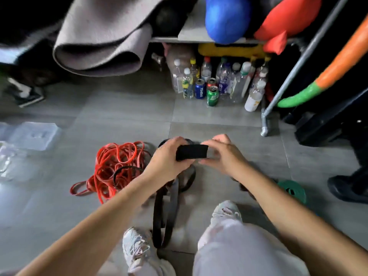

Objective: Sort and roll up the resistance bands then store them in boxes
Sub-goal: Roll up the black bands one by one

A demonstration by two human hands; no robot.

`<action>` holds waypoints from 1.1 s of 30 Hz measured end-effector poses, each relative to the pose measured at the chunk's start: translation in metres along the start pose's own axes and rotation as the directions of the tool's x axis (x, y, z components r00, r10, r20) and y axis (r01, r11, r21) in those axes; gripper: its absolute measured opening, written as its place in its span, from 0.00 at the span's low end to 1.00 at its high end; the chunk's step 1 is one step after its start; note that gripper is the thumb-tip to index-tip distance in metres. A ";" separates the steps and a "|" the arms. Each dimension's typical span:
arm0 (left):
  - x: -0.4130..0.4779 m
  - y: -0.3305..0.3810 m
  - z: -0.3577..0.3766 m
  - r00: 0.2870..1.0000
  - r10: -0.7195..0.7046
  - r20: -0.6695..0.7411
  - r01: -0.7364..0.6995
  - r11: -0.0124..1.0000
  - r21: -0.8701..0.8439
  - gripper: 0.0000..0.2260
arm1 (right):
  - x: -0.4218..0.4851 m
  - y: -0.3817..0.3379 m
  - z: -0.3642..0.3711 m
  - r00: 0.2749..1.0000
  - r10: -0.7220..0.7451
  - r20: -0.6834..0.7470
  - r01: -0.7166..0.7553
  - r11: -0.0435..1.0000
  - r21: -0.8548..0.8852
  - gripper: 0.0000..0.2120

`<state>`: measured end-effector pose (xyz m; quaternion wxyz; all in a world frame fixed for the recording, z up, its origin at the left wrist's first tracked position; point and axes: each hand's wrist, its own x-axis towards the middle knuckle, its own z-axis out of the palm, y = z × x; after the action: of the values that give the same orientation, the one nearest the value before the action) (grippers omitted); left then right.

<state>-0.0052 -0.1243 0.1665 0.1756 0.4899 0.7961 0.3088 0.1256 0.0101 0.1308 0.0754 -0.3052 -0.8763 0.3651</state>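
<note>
Fingers (176, 140) of our left hand (169, 156) and right hand (221, 156) curl round the black band (192, 152), its tail trailing between our feet. We judge little is done: one green roll (292, 191) lies finished, the red bands (117, 166) lie tangled, and the clear boxes (35, 135) by the floor's left edge look unfilled.

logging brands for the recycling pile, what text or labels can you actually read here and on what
"PEPSI": vertical on the blue can.
Green can: logo too blurred to read.
Plastic bottles: labels too small and blurred.
Black resistance band: no print visible.
</note>
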 end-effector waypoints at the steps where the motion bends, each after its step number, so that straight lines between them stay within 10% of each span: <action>1: -0.003 0.011 -0.019 1.000 -0.011 -0.022 0.010 0.999 -0.052 0.12 | 0.002 -0.021 -0.012 0.999 0.007 0.038 -0.009 0.999 0.052 0.28; 9: -0.040 0.120 -0.160 0.977 0.027 -0.212 -0.170 0.703 -0.691 0.13 | -0.022 -0.172 -0.073 0.982 -0.150 0.116 0.136 0.983 0.122 0.19; 15: -0.072 0.153 -0.223 0.953 0.032 -0.301 -0.266 0.563 -0.783 0.06 | -0.051 -0.178 -0.067 0.995 -0.005 0.095 -0.009 0.989 0.150 0.09; 23: -0.098 0.093 -0.220 0.966 -0.232 -0.118 0.087 0.715 -0.694 0.13 | -0.084 -0.191 -0.093 0.985 0.043 -0.168 0.006 0.959 0.284 0.08; 30: -0.108 0.115 -0.210 0.990 -0.134 -0.038 0.070 0.716 -0.695 0.08 | -0.111 -0.253 -0.165 0.851 -0.082 -0.519 0.338 0.842 0.420 0.11; 33: -0.108 0.125 -0.203 0.992 -0.116 -0.050 0.042 0.676 -0.735 0.08 | -0.115 -0.249 -0.162 0.885 -0.064 -0.461 0.274 0.872 0.405 0.14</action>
<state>0.0106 -0.2442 0.3989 0.3332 0.3292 0.6337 0.6157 0.1564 -0.0978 0.4293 0.3706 -0.2718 -0.7496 0.4763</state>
